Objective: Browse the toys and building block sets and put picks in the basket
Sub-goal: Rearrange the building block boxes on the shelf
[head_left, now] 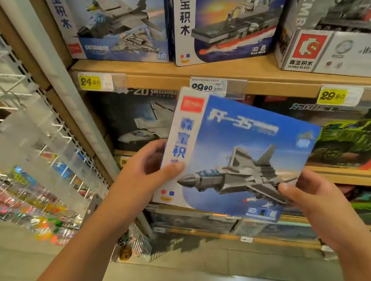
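I hold a blue building block box (237,157) with a grey fighter jet printed on it, upright in front of the wooden shelves. My left hand (149,168) grips its left edge, thumb over the front. My right hand (310,197) grips its right edge, thumb on the front. No basket is in view.
The wooden shelves (273,77) carry more block sets: a jet box (103,7), a warship box (224,18), a grey tank box (354,38) and a green vehicle box (355,144). Yellow price tags (89,81) hang on the shelf edges. A white wire rack (19,163) with colourful packets stands on the left. Below is tiled floor (231,279).
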